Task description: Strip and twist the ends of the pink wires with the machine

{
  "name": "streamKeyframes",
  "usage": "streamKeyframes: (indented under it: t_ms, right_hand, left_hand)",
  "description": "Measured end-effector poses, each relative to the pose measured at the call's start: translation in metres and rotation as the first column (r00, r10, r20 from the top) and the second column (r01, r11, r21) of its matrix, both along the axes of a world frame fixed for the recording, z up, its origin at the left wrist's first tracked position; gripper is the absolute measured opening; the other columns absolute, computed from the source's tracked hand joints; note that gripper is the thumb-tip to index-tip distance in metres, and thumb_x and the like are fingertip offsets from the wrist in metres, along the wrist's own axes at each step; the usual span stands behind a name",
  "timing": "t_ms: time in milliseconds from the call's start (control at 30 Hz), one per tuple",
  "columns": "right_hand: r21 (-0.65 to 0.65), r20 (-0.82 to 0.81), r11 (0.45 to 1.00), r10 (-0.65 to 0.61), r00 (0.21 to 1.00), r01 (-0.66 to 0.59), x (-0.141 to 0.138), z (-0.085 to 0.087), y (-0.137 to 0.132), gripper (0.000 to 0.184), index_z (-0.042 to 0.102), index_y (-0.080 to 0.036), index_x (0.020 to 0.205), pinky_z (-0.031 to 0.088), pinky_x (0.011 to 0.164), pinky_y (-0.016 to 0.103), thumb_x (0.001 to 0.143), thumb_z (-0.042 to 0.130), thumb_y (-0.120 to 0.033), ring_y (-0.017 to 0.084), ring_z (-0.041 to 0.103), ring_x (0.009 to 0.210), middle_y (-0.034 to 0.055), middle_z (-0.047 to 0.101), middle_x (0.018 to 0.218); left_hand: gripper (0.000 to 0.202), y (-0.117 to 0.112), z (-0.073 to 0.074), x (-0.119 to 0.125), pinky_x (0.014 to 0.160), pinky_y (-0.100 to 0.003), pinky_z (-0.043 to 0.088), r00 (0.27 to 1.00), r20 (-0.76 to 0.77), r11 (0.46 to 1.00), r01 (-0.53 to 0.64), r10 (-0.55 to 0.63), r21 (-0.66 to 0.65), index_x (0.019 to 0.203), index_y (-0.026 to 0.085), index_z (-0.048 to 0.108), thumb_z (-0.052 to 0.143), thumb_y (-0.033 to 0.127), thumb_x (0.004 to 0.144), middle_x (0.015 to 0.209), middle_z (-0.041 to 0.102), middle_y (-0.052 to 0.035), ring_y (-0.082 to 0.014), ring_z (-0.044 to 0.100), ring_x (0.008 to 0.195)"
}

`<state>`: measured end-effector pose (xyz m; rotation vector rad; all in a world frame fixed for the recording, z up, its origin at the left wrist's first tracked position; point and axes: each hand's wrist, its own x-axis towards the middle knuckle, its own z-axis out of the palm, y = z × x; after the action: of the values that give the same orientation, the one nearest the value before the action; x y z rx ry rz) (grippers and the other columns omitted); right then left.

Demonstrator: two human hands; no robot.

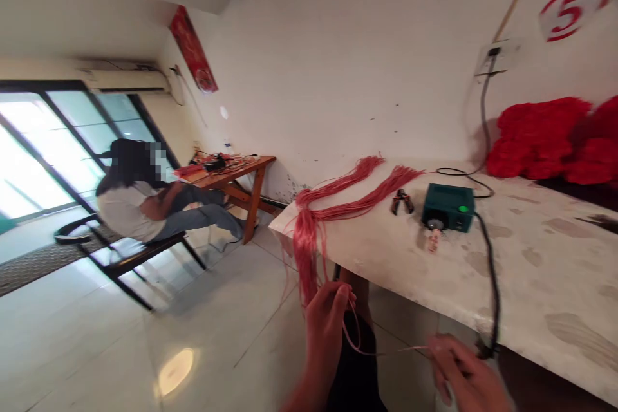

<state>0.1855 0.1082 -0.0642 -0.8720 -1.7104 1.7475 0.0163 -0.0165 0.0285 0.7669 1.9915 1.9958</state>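
Teal box [447, 208], maybe power supply; pliers [402, 201] beside; seated person [128, 209] beyond.

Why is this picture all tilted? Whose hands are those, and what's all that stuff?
A camera worn on a person's head took this picture, so you see what they see, tipped sideways. Those are their own hands: the left hand and right hand hold a thin pink cord. On the table lie pink cords, pliers, a green box and red bundles. Another person sits farther back.
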Motion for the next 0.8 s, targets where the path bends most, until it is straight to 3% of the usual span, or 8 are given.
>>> streamKeyframes:
  t_ms: [67,167,267,367,433,533,600,800]
  right_hand:
    - [-0.011,-0.048,0.999,-0.047,0.998,0.047,-0.007,0.007,-0.008,0.055,0.057,-0.021,0.066,0.036,0.045,0.023,0.085,0.056,-0.073,0.012,0.044,0.048,-0.0038,0.042,0.052]
    - [-0.017,-0.093,1.0,-0.02,0.995,0.019,-0.017,0.016,-0.011,0.057,0.05,-0.021,0.064,0.032,0.043,0.022,0.084,0.056,-0.074,0.011,0.041,0.046,-0.005,0.039,0.052]
    - [0.003,-0.124,1.0,0.018,0.992,-0.017,-0.019,0.025,-0.008,0.057,0.05,-0.02,0.064,0.031,0.044,0.022,0.087,0.054,-0.072,0.01,0.04,0.047,-0.0048,0.04,0.054]
    - [0.01,-0.14,1.0,0.027,0.99,-0.026,-0.016,0.03,-0.006,0.056,0.052,-0.019,0.064,0.03,0.045,0.022,0.089,0.052,-0.07,0.01,0.039,0.047,-0.0046,0.041,0.054]
    - [0.006,-0.153,0.999,0.036,0.988,-0.035,-0.015,0.032,-0.006,0.056,0.053,-0.019,0.066,0.03,0.045,0.022,0.09,0.053,-0.069,0.01,0.039,0.047,-0.0045,0.042,0.054]
    - [0.012,-0.165,0.998,0.068,0.984,-0.067,-0.016,0.031,-0.006,0.055,0.059,-0.018,0.072,0.03,0.046,0.023,0.091,0.051,-0.069,0.01,0.04,0.048,-0.0042,0.042,0.055]
    - [0.019,-0.152,0.996,0.087,0.985,-0.085,-0.018,0.028,-0.006,0.055,0.06,-0.017,0.075,0.029,0.045,0.023,0.091,0.05,-0.069,0.011,0.039,0.048,-0.0043,0.042,0.056]
    - [0.196,-0.111,0.978,0.094,0.989,-0.071,-0.023,0.021,-0.007,0.052,0.051,-0.018,0.065,0.034,0.057,0.024,0.097,0.047,-0.059,0.012,0.044,0.06,-0.0025,0.046,0.06]
  left_hand:
    - [0.031,0.012,-0.007,0.018,0.07,-0.024,0.045,0.989,-0.053,0.988,0.132,-0.137,-0.077,0.077,0.016,0.07,0.065,0.044,0.089,0.074,0.064,-0.0033,-0.0152,0.057,0.072]
    - [0.022,0.027,-0.018,0.037,0.068,-0.023,0.042,0.945,-0.099,0.939,0.291,-0.312,-0.183,0.075,0.017,0.074,0.068,0.035,0.088,0.074,0.065,-0.0023,-0.0141,0.055,0.071]
    - [0.024,0.035,-0.024,0.047,0.061,-0.022,0.042,0.899,-0.087,0.88,0.395,-0.429,-0.266,0.085,0.019,0.077,0.059,0.033,0.093,0.072,0.066,-0.0016,-0.0133,0.055,0.064]
    - [0.032,0.034,-0.026,0.05,0.055,-0.022,0.041,0.885,-0.083,0.851,0.408,-0.457,-0.331,0.094,0.019,0.077,0.05,0.037,0.099,0.064,0.062,0.0,-0.0134,0.053,0.057]
    - [0.034,0.031,-0.025,0.05,0.063,-0.023,0.045,0.885,-0.108,0.848,0.39,-0.453,-0.357,0.097,0.019,0.076,0.049,0.038,0.1,0.065,0.062,-0.0006,-0.0153,0.057,0.064]
    - [0.035,0.029,-0.024,0.049,0.082,-0.026,0.049,0.875,-0.147,0.846,0.383,-0.461,-0.371,0.101,0.019,0.076,0.048,0.039,0.1,0.083,0.07,-0.0051,-0.0187,0.064,0.084]
    - [0.035,0.029,-0.025,0.046,0.086,-0.027,0.049,0.866,-0.163,0.841,0.388,-0.473,-0.377,0.102,0.019,0.075,0.047,0.039,0.1,0.094,0.073,-0.0075,-0.0195,0.065,0.089]
    - [0.037,0.027,-0.033,0.039,0.077,-0.025,0.05,0.85,-0.179,0.829,0.401,-0.495,-0.389,0.093,0.018,0.076,0.048,0.04,0.099,0.088,0.073,-0.0076,-0.0184,0.063,0.078]
